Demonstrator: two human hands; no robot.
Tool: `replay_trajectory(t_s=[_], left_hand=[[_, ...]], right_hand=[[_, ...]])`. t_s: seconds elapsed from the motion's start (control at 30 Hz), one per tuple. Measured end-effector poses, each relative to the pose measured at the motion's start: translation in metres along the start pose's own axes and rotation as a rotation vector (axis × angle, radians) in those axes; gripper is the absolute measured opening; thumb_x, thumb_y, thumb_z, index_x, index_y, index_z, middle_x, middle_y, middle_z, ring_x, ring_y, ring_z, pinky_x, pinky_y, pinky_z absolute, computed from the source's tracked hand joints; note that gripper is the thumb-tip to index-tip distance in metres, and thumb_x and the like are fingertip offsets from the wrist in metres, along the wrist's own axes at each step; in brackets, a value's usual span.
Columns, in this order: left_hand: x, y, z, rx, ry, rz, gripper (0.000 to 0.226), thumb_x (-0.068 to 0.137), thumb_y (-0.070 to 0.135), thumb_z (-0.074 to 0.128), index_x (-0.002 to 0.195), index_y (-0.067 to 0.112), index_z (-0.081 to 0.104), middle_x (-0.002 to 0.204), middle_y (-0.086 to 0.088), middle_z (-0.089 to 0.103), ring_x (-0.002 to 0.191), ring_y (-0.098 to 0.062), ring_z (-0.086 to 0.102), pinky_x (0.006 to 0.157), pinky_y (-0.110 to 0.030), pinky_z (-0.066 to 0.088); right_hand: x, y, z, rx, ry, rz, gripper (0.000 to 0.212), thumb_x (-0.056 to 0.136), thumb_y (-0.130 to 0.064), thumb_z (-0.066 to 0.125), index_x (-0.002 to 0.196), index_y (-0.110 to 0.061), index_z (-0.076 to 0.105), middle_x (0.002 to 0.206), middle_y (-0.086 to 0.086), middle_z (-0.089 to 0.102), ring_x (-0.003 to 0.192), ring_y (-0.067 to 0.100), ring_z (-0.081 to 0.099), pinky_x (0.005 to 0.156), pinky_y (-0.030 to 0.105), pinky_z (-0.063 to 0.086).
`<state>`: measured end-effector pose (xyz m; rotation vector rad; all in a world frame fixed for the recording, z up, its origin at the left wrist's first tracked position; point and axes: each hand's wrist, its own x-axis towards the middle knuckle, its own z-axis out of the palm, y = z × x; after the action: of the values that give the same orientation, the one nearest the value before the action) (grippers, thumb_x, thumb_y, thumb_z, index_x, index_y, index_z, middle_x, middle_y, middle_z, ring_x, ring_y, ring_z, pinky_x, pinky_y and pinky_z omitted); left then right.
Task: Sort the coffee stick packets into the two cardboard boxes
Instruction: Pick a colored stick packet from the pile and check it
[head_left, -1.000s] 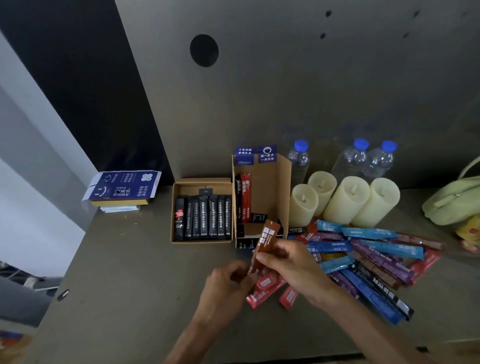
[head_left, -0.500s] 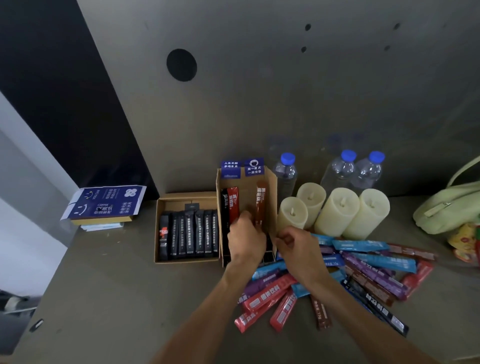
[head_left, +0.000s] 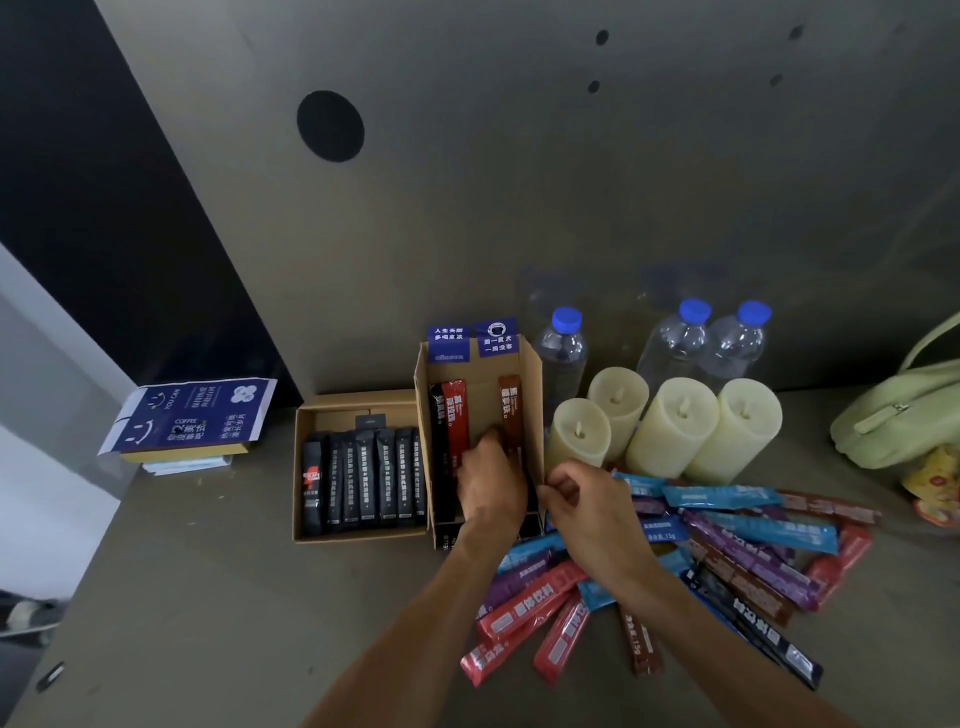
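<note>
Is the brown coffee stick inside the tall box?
Inside. The brown stick stands against the back wall of the tall box, left hand at its foot.

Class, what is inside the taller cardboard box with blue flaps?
A black packet, a red packet and a brown packet stand inside the taller box. The left hand in the box hides the red and brown ones' lower ends.

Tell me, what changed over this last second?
The brown packet went from the right hand into the tall cardboard box and now stands by its right wall, with the left hand at its foot. The right hand moved to the box's edge. Candles, water bottles and low cardboard box stayed.
</note>
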<state>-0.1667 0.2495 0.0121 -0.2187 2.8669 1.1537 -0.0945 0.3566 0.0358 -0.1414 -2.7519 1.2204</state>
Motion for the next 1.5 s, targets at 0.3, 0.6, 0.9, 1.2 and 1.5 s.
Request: replay_trajectory(t_s=[0.3,0.6,0.9,1.2,1.5], left_hand=[[0.007,-0.005,0.007,0.050,0.011,0.058,0.019,0.094,0.009,0.055,0.110,0.018,0.059,0.099,-0.006,0.070,0.092,-0.025,0.068,0.080,-0.040,0.059],[-0.014,0.000,-0.010,0.124,0.024,0.181,0.021,0.096,0.007,0.052,0.116,0.015,0.052,0.096,-0.007,0.069,0.086,-0.026,0.070,0.076,-0.039,0.060],[-0.102,-0.062,-0.042,0.089,-0.181,0.344,0.008,0.093,0.027,0.062,0.101,0.027,0.063,0.098,0.012,0.067,0.083,-0.005,0.066,0.067,-0.022,0.056],[-0.132,-0.081,-0.031,0.303,-0.204,0.268,0.039,0.090,0.047,0.061,0.124,0.028,0.056,0.123,0.010,0.052,0.112,-0.008,0.053,0.090,-0.024,0.045],[-0.137,-0.074,-0.044,0.080,-0.252,0.126,0.015,0.084,0.040,0.070,0.095,0.031,0.066,0.093,0.020,0.063,0.083,0.004,0.059,0.072,-0.018,0.050]], right_hand=[[0.002,0.002,0.000,-0.025,-0.009,0.022,0.009,0.093,-0.024,0.067,0.085,-0.021,0.065,0.075,-0.010,0.066,0.071,-0.001,0.063,0.067,0.014,0.051],[-0.001,0.000,-0.002,-0.009,-0.004,0.027,0.008,0.094,-0.025,0.066,0.088,-0.019,0.067,0.077,-0.010,0.067,0.072,-0.003,0.063,0.071,0.012,0.051],[-0.037,0.016,-0.011,0.049,0.000,0.107,0.005,0.094,-0.018,0.064,0.093,-0.021,0.068,0.083,-0.014,0.067,0.078,-0.007,0.062,0.070,0.011,0.051],[-0.078,0.036,-0.005,0.091,-0.028,0.208,0.011,0.095,-0.013,0.063,0.093,-0.023,0.065,0.083,-0.011,0.066,0.076,-0.006,0.063,0.067,0.019,0.056],[-0.089,0.038,-0.009,0.230,-0.055,0.304,0.003,0.095,-0.024,0.064,0.098,-0.023,0.065,0.089,-0.005,0.069,0.073,0.003,0.067,0.062,0.018,0.053]])
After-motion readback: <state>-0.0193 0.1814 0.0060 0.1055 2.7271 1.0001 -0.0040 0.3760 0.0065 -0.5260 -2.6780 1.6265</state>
